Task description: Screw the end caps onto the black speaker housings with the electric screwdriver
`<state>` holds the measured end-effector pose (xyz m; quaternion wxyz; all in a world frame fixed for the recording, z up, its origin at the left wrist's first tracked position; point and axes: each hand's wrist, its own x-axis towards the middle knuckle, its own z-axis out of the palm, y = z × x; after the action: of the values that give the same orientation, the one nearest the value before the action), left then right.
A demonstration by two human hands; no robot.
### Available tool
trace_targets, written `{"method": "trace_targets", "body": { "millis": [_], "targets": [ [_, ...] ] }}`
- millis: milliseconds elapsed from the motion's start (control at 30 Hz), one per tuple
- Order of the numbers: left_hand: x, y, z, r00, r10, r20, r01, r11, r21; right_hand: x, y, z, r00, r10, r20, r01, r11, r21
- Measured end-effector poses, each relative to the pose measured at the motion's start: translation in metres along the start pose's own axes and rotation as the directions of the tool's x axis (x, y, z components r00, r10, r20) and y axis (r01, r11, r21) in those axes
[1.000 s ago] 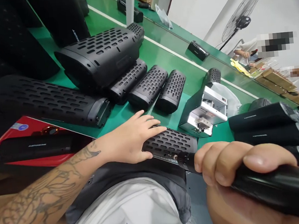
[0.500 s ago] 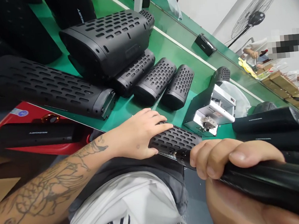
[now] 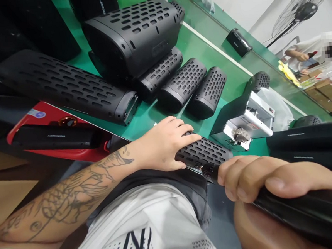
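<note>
Casing (image 3: 207, 150), slotted, lies nearside of the silver machine (image 3: 245, 123); the half-curled left hand (image 3: 168, 145) clasps its end farther from the machine. The right hand (image 3: 254, 176) wraps tightly round a black driver (image 3: 310, 210). 2 similar casings (image 3: 209, 89) lie left of the machine.

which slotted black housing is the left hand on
The slotted black housing with the left hand spread over one end and the black screwdriver pointing toward its side; the others have no hand on them.

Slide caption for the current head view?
Left hand on a slotted black housing, right hand gripping a black tool pointed at its near edge.
</note>
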<state>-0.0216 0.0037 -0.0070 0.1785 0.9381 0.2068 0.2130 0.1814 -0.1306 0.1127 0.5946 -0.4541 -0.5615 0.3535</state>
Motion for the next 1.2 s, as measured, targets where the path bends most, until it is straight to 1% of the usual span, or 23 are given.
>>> {"method": "trace_targets", "body": {
  "millis": [67,100,200,333,467,600,667,800,867,933,1000,1067,1100,1133,1167,1200],
  "targets": [
    [-0.001,0.0,0.001,1.0,0.002,-0.007,-0.002,1.0,0.013,0.004,-0.002,-0.002,0.994,0.015,0.11,-0.013,1.0,-0.012],
    [-0.001,0.001,0.002,1.0,0.001,-0.011,-0.001,1.0,0.018,0.007,-0.002,-0.002,0.99,0.023,0.139,-0.021,1.0,-0.019],
    [-0.002,0.002,0.004,1.0,0.002,-0.01,-0.001,1.0,0.028,0.016,0.003,0.0,0.991,0.021,0.129,-0.021,1.0,-0.001],
    [-0.001,0.002,0.003,1.0,-0.017,0.0,0.017,1.0,0.025,0.024,0.011,0.004,0.988,0.026,0.151,-0.031,0.999,0.033],
    [0.0,0.002,0.002,1.0,-0.02,0.008,0.019,1.0,0.025,0.025,0.014,-0.003,0.981,0.029,0.191,-0.039,0.998,0.048],
    [0.001,0.003,0.001,1.0,-0.017,0.016,0.016,0.999,0.034,0.022,0.017,-0.015,0.937,-0.011,0.349,-0.019,0.997,0.081],
    [0.001,0.004,0.001,1.0,-0.019,0.022,0.018,0.999,0.043,0.022,0.02,-0.015,0.924,-0.025,0.382,-0.012,0.996,0.093],
    [0.002,0.004,0.002,1.0,-0.02,0.021,0.019,0.999,0.051,0.019,0.029,-0.008,0.951,-0.077,0.3,0.047,0.993,0.108],
    [0.001,0.003,0.003,1.0,-0.017,0.011,0.017,0.998,0.052,0.015,0.032,-0.003,0.968,-0.07,0.241,0.048,0.994,0.094],
    [-0.001,0.002,0.004,1.0,-0.011,-0.008,0.011,0.999,0.05,0.009,0.031,-0.001,0.974,-0.077,0.211,0.059,0.994,0.089],
    [-0.005,0.001,0.006,0.999,0.001,-0.034,0.0,0.999,0.044,0.004,0.024,-0.004,0.971,-0.066,0.23,0.052,0.996,0.068],
    [-0.008,0.001,0.009,0.998,0.007,-0.067,-0.004,0.999,0.047,0.002,0.013,-0.013,0.973,-0.064,0.223,0.051,0.997,0.064],
    [-0.009,0.002,0.01,0.996,0.005,-0.084,0.0,0.999,0.054,0.004,0.008,-0.021,0.983,-0.056,0.177,0.044,0.996,0.072],
    [-0.009,0.002,0.011,0.995,-0.001,-0.099,0.007,0.998,0.062,0.009,0.004,-0.031,0.991,-0.069,0.114,0.06,0.995,0.083],
    [-0.009,0.002,0.013,0.994,-0.008,-0.112,0.016,0.998,0.068,0.016,0.003,-0.043,0.992,-0.122,0.037,0.119,0.989,0.087],
    [-0.008,0.003,0.014,0.992,-0.016,-0.122,0.025,0.997,0.071,0.025,0.004,-0.057,0.983,-0.171,-0.067,0.175,0.982,0.071]
  ]
}}
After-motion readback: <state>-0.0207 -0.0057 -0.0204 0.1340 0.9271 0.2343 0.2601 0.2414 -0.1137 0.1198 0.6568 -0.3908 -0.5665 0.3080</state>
